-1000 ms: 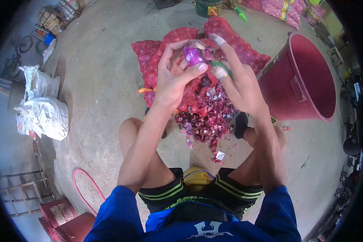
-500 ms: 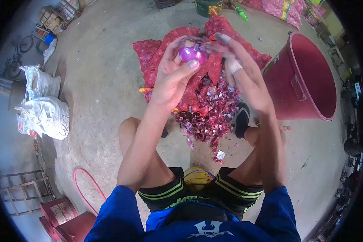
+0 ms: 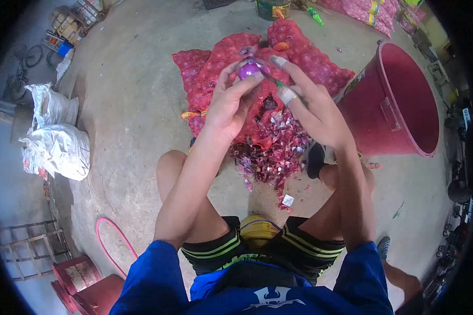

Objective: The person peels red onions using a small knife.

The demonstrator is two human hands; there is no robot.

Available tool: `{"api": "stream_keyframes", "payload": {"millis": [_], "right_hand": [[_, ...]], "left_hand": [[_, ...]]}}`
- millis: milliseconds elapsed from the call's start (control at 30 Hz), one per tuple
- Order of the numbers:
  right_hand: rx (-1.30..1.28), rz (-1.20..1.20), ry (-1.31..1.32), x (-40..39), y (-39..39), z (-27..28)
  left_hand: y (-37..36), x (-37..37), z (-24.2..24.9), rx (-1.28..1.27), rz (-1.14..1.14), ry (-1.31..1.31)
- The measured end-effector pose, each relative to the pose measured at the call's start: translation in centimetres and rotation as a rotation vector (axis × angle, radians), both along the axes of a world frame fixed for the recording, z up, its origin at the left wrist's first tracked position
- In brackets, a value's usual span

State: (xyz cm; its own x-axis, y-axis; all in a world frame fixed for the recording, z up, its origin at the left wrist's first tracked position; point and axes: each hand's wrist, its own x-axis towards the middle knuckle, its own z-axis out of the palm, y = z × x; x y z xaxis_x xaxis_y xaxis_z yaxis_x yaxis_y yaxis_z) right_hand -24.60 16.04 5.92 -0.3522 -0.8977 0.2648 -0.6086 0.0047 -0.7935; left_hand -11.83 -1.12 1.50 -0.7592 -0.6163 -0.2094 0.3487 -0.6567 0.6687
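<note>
A shiny purple onion [image 3: 249,70] sits in the fingers of my left hand [image 3: 230,105], above the red mesh sacks [image 3: 228,52]. My right hand [image 3: 312,105] is just right of the onion, with white tape on its thumb and a fingertip. Between its fingers is a small knife [image 3: 276,81] with a green part showing; its blade points at the onion. Loose skin hangs at the onion's top. Below both hands a heap of purple onion skins [image 3: 278,152] spills from the sacks onto the floor.
A big red bin [image 3: 391,110] stands at the right. White sacks [image 3: 58,149] are at the left, red containers [image 3: 92,289] and a pink hose [image 3: 110,223] at the lower left. Another person's leg [image 3: 402,278] shows at the lower right.
My right hand has moved slightly down and is less blurred, its knife now visible. The onion has shifted a little in my left hand. Another person's leg has appeared at the lower right.
</note>
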Motion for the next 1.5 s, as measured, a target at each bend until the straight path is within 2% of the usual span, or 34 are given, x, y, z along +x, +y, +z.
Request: {"api": "stream_keyframes", "payload": {"millis": [33, 133, 233, 367, 433, 567, 633, 667, 733, 900, 1000, 1333, 1400, 1433, 1500], "right_hand": [[0.004, -0.005, -0.002, -0.1, 0.2, -0.1], [-0.016, 0.022, -0.228, -0.9, 0.3, -0.1], [0.038, 0.015, -0.285, -1.5, 0.5, 0.2], [0.058, 0.073, -0.385, -1.8, 0.5, -0.2], [-0.051, 0.12, -0.434, -2.2, 0.3, -0.4], [-0.106, 0.055, -0.522, -3.3, 0.1, -1.2], [-0.039, -0.102, -0.503, -4.0, -0.4, -2.3], [-0.041, -0.101, -0.501, -4.2, -0.2, -2.8], [0.054, -0.19, -0.309, -4.0, -0.3, -2.8], [-0.047, -0.119, -0.132, -0.8, 0.2, -0.6], [-0.115, -0.065, 0.106, 0.0, -0.1, -0.2], [-0.139, -0.132, 0.217, 0.6, -1.1, -0.8], [0.027, -0.119, -0.222, 0.9, -1.0, -0.1], [0.028, -0.118, -0.223, 0.7, -1.0, 0.0], [0.071, -0.017, -0.56, 0.1, -0.9, 0.1]], "left_hand": [[0.2, 0.1, 0.2, -0.123, -0.009, 0.01], [0.5, 0.6, 0.9, -0.252, -0.077, 0.022], [0.1, 0.5, 0.8, -0.407, -0.13, 0.013], [0.0, 0.7, 0.5, -0.472, -0.171, 0.042], [0.1, 0.8, 1.0, -0.449, -0.2, 0.061], [0.3, 1.1, 2.0, -0.394, -0.258, 0.19], [0.3, 1.2, 1.9, -0.351, -0.294, 0.299], [0.3, 1.3, 1.9, -0.353, -0.293, 0.3], [0.2, 1.2, 2.1, -0.356, -0.225, 0.27], [-0.6, 0.8, 1.3, -0.323, -0.074, 0.201], [-0.5, 0.8, 1.2, -0.328, -0.02, 0.166], [-0.1, 0.5, 1.1, -0.425, 0.045, 0.115], [-0.3, 0.4, 1.1, -0.422, 0.042, 0.11], [-0.3, 0.5, 1.1, -0.417, 0.038, 0.105], [-0.3, 0.6, 1.3, -0.416, 0.017, 0.103]]}}
